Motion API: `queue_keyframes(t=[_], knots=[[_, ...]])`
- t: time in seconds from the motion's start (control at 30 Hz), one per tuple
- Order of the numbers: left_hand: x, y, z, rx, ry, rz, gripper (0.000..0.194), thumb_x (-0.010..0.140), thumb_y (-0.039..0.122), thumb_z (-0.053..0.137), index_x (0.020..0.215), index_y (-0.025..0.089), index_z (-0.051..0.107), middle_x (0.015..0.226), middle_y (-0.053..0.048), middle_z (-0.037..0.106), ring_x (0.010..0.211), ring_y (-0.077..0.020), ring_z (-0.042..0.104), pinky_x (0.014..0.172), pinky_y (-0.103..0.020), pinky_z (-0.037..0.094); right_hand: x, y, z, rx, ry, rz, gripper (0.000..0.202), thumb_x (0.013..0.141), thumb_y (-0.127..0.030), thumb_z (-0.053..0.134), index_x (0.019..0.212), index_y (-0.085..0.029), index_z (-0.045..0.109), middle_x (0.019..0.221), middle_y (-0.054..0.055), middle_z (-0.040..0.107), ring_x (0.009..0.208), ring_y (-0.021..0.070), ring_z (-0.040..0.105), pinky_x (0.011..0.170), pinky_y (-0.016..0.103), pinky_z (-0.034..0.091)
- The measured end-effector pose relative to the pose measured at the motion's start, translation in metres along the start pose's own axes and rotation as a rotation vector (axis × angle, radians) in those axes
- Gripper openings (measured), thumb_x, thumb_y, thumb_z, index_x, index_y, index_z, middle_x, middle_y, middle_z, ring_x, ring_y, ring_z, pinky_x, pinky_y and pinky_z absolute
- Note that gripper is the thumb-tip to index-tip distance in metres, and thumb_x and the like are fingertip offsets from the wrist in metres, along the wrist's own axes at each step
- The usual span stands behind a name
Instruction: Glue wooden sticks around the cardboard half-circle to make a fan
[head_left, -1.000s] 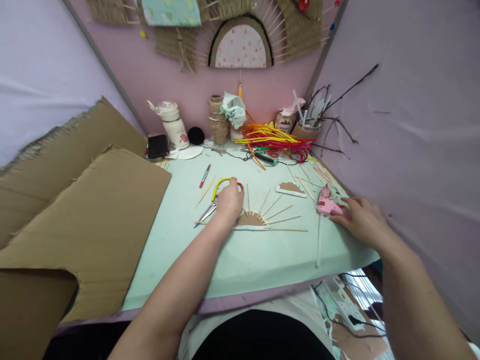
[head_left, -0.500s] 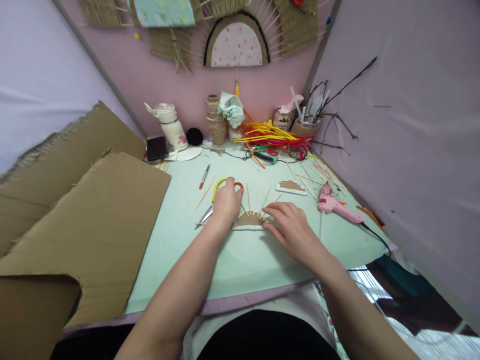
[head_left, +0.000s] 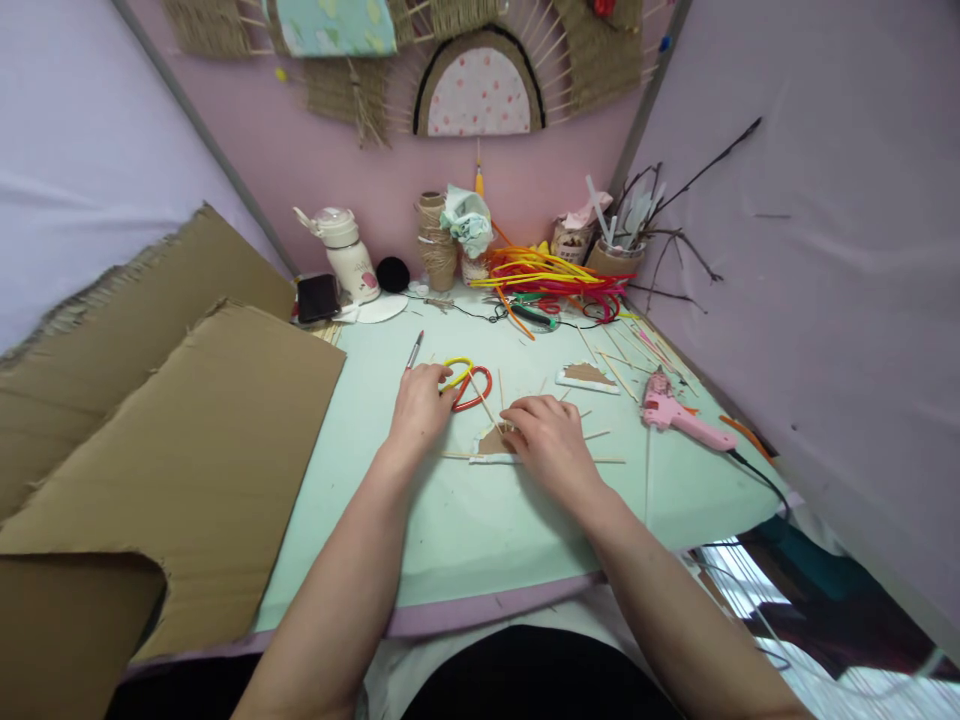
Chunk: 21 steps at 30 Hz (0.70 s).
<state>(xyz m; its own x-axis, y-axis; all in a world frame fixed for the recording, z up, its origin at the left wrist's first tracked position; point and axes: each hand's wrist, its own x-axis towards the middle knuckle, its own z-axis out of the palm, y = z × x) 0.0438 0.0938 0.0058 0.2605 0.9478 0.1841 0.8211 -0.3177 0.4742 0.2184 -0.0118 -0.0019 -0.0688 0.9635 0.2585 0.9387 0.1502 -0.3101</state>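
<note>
One of two cardboard half-discs [head_left: 490, 442] lies partly under the bunched right hand [head_left: 551, 442], long edge nine-to-three o'clock, arc toward twelve. The left hand [head_left: 421, 405] curls beside one pair of scissors [head_left: 469, 374]; neither grip is clear.

Scissors [head_left: 472, 406] are behind the nearer half-disc [head_left: 490, 442], the glue gun [head_left: 686, 422] to its right.

One counter [head_left: 487, 530] is carrying two cardboard half-circles [head_left: 491, 441] [head_left: 589, 374].
Two hands [head_left: 421, 408] [head_left: 551, 437], one pair of scissors [head_left: 472, 405], one glue gun [head_left: 671, 411] and one bottle [head_left: 350, 266] are showing.
</note>
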Motion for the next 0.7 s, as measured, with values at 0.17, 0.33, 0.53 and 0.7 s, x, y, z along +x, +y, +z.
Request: queue_keyframes(t=[0.17, 0.33, 0.53, 0.7], knots=[[0.000, 0.003, 0.011, 0.026, -0.048, 0.053, 0.021, 0.085, 0.020, 0.062, 0.106, 0.018, 0.068, 0.110, -0.009, 0.069, 0.108, -0.0259, 0.057, 0.099, -0.039, 0.042, 0.002, -0.002, 0.004, -0.009, -0.007, 0.022, 0.016, 0.091, -0.020, 0.059, 0.102, -0.024, 0.069, 0.110, 0.006, 0.070, 0.105, 0.0233, 0.055, 0.087, 0.038, 0.031], [0.003, 0.003, 0.021, -0.005, -0.112, 0.141, 0.021, 0.085, 0.025, 0.064, 0.104, 0.018, 0.068, 0.109, -0.008, 0.068, 0.106, -0.0247, 0.056, 0.099, -0.038, 0.039, 0.003, -0.002, 0.005, -0.006, -0.014, 0.034, 0.017, 0.091, -0.020, 0.058, 0.104, -0.023, 0.069, 0.111, 0.006, 0.070, 0.106, 0.0237, 0.055, 0.087, 0.038, 0.031], [0.003, 0.001, 0.029, -0.015, -0.103, 0.172, 0.027, 0.085, 0.024, 0.064, 0.112, 0.018, 0.068, 0.111, -0.009, 0.066, 0.109, -0.0256, 0.054, 0.101, -0.037, 0.038, 0.003, -0.001, 0.009, -0.012, 0.005, 0.039, 0.015, 0.090, -0.021, 0.060, 0.103, -0.022, 0.068, 0.109, 0.006, 0.070, 0.105, 0.0236, 0.055, 0.087, 0.038, 0.030], [0.001, 0.004, 0.027, -0.023, -0.095, 0.174, 0.026, 0.086, 0.024, 0.063, 0.111, 0.019, 0.070, 0.109, -0.009, 0.065, 0.107, -0.0255, 0.053, 0.101, -0.038, 0.038, 0.003, -0.002, 0.009, -0.010, 0.002, 0.046, 0.014, 0.090, -0.020, 0.060, 0.101, -0.022, 0.067, 0.108, 0.006, 0.070, 0.104, 0.0238, 0.055, 0.087, 0.038, 0.030]])
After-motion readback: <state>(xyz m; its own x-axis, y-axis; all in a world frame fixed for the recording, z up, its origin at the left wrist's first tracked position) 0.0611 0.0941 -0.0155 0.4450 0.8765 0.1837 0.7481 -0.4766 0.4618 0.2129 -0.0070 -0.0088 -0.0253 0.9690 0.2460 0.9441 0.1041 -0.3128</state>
